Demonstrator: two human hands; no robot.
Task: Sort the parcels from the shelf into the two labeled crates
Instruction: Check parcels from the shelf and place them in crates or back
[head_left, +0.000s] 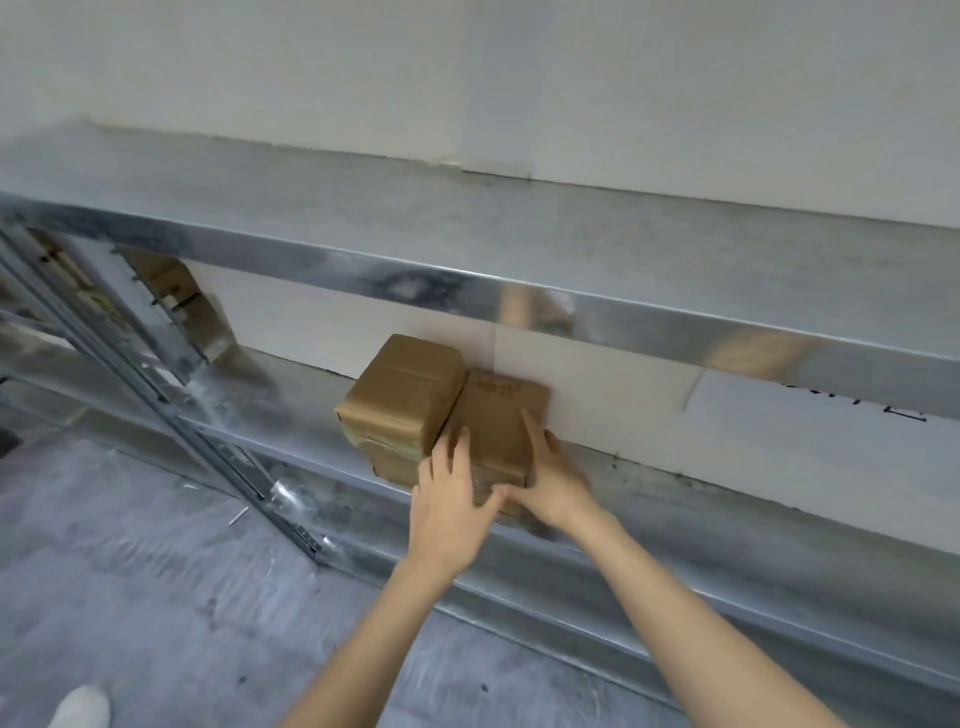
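A white shoe stands on the grey floor as a person reaches both bare arms into a steel rack's middle shelf. The left hand and right hand clasp the near end of a red-marked cardboard parcel: the left fingers wedge into the seam beside a taller parcel that touches it, the right fingers lie over its top and far side, and the thumbs meet on the front face. The parcel's long axis runs from the shelf lip back to the white wall panel, so it likely has to slide straight out towards the person. The upper shelf overhangs. No crates are in sight.
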